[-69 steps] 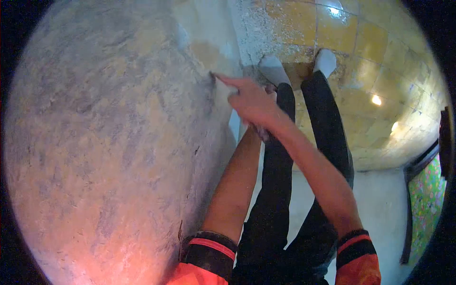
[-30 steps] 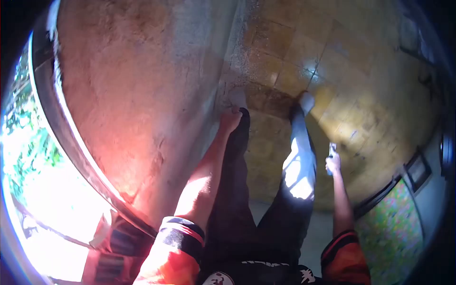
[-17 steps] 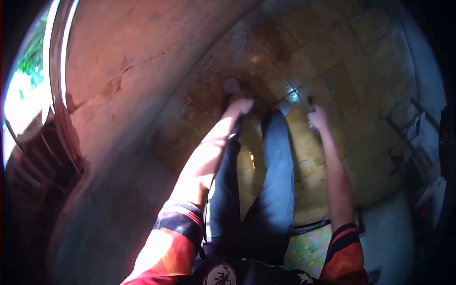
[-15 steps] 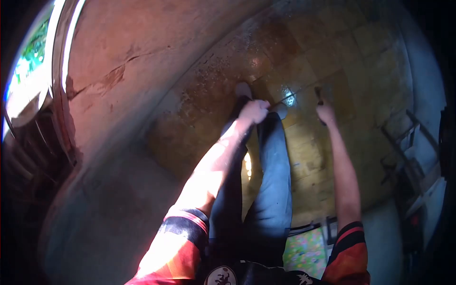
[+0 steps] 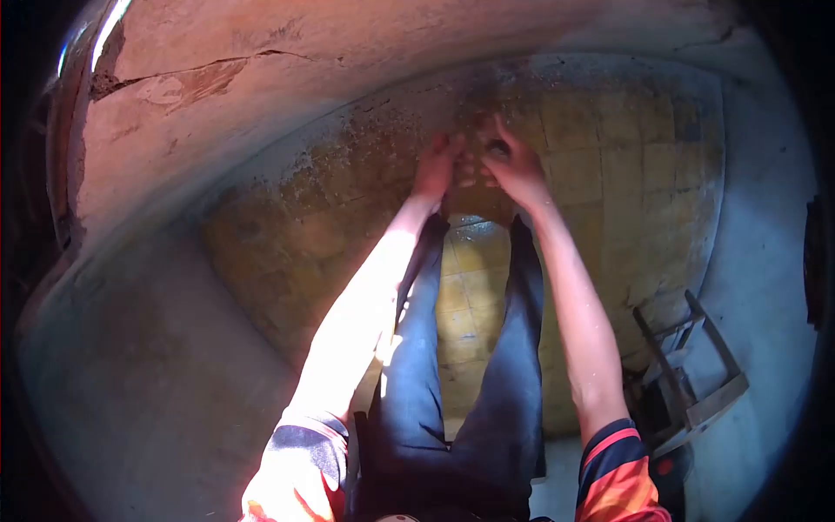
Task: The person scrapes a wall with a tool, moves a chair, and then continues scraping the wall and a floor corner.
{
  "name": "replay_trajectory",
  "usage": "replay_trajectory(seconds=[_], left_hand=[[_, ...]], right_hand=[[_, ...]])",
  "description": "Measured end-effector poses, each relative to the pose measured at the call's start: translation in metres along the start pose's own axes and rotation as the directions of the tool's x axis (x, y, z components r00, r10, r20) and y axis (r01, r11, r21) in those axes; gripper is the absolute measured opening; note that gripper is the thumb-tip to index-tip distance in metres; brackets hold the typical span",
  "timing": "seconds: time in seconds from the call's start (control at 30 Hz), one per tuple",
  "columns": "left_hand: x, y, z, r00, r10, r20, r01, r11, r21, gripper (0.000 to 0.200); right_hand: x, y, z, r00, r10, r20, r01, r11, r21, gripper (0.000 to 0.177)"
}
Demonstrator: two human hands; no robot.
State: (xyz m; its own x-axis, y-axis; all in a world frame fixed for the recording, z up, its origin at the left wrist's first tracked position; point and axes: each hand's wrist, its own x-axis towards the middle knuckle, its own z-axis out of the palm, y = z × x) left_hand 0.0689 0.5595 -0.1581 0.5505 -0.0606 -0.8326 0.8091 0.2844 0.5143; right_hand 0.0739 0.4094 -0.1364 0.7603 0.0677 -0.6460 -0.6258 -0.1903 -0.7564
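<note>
My left hand (image 5: 435,168) and my right hand (image 5: 515,167) are held out together in front of me, over the yellow tiled floor (image 5: 600,174). They touch at the fingers. A small dark object (image 5: 497,148) shows at the fingertips of my right hand, which curls around it; what it is stays unclear in the dim light. My left hand's fingers point away from me beside it, their grip hidden. My legs in dark trousers (image 5: 417,383) stand below the hands.
A cracked, plastered wall (image 5: 261,52) curves along the top and left, with a window frame (image 5: 65,130) at the far left. A metal frame stand (image 5: 691,383) sits on the floor at the lower right by a pale wall (image 5: 757,217).
My hands were apart, the left low by my leg and the right out to the side with a small dark tool. They have come together in front. The view has swung off the window.
</note>
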Motion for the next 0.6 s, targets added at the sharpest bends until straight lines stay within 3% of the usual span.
replay_trajectory(seconds=[0.1, 0.17, 0.37, 0.47, 0.6], left_hand=[[0.021, 0.028, 0.006, 0.990, 0.132, 0.043, -0.127, 0.987, -0.098, 0.018], [0.041, 0.039, 0.013, 0.978, 0.201, 0.055, -0.182, 0.952, -0.245, 0.020], [0.064, 0.055, 0.029, 0.978, 0.202, 0.056, -0.151, 0.865, -0.479, 0.014], [0.071, 0.065, 0.039, 0.936, 0.351, -0.040, -0.326, 0.816, -0.478, 0.015], [0.071, 0.071, 0.032, 0.942, 0.296, -0.156, -0.331, 0.887, -0.321, 0.015]], right_hand=[[0.023, -0.031, 0.019, 0.997, -0.027, 0.066, 0.013, 0.978, 0.209, 0.064], [0.032, -0.052, 0.019, 0.998, -0.054, 0.033, 0.047, 0.980, 0.191, 0.052], [0.050, -0.073, 0.019, 0.993, -0.120, 0.016, 0.119, 0.992, 0.036, 0.026], [0.055, -0.078, 0.020, 0.987, -0.159, -0.024, 0.160, 0.984, 0.077, 0.021], [0.059, -0.076, 0.031, 0.998, -0.052, -0.044, 0.058, 0.988, 0.143, 0.015]])
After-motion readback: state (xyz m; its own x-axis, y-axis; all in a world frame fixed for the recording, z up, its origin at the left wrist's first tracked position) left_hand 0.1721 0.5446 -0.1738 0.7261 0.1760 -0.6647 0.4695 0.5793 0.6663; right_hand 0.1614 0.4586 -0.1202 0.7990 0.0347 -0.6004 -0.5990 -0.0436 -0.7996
